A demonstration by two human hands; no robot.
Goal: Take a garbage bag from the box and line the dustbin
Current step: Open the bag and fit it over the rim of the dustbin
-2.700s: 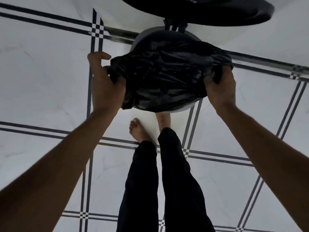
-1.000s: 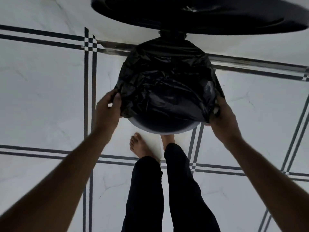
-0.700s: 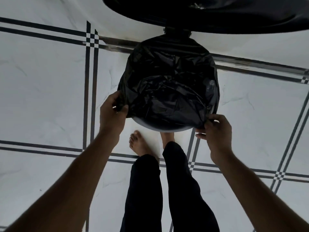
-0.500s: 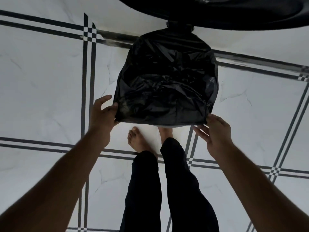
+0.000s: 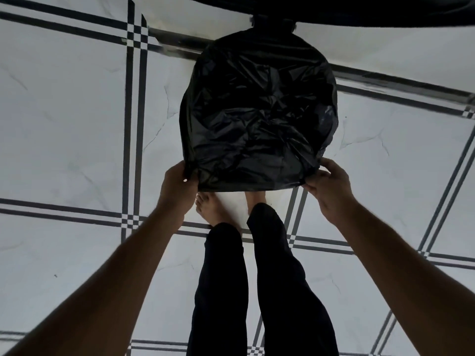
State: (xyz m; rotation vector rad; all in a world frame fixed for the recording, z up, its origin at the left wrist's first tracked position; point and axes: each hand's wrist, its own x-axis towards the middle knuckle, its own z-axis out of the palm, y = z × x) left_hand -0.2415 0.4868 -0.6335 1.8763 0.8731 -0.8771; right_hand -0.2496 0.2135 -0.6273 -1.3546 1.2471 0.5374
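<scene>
A black garbage bag [image 5: 258, 114] is spread over the round dustbin on the floor and hides its rim and walls entirely. My left hand [image 5: 177, 187] pinches the bag's near left corner. My right hand [image 5: 330, 187] grips the bag's near right corner. Both hands sit low at the bin's near side, just above my feet. The box is not in view.
The dustbin's open black lid [image 5: 359, 11] fills the top edge. My bare feet [image 5: 213, 211] and black trouser legs stand right behind the bin. White marble floor tiles with dark stripe borders [image 5: 133, 124] lie all around.
The bag has been pulled down over the near rim, which showed pale a second ago and is now covered. Both hands moved lower and closed on the bag's near corners.
</scene>
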